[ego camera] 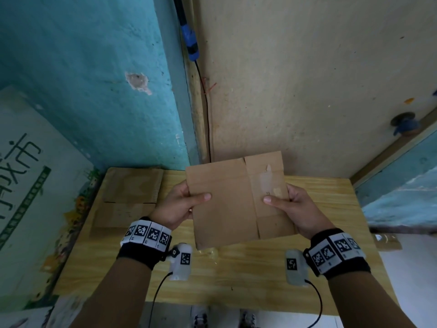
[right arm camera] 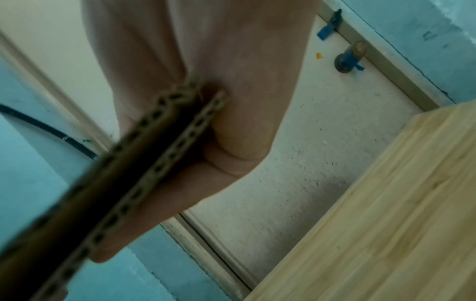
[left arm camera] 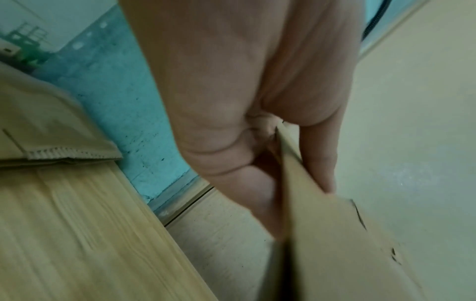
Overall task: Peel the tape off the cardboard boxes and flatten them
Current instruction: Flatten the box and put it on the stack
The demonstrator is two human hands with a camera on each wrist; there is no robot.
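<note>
A flattened brown cardboard box (ego camera: 227,200) is held up in the air above the wooden table (ego camera: 236,275), facing me. My left hand (ego camera: 186,202) pinches its left edge, thumb on the front. My right hand (ego camera: 290,204) pinches the right edge the same way. A patch of clear tape (ego camera: 267,183) still sticks to the right panel, just above my right thumb. In the left wrist view the box (left arm camera: 322,234) shows edge-on between my fingers (left arm camera: 319,163). The right wrist view shows its two corrugated layers (right arm camera: 144,163) pressed together in my hand (right arm camera: 231,122).
More flattened cardboard (ego camera: 127,197) lies stacked on the table's far left. A large printed carton (ego camera: 35,185) stands left of the table. A black cable (ego camera: 205,110) runs down the wall corner behind. A crumpled bit of tape (ego camera: 387,240) lies off the table's right edge.
</note>
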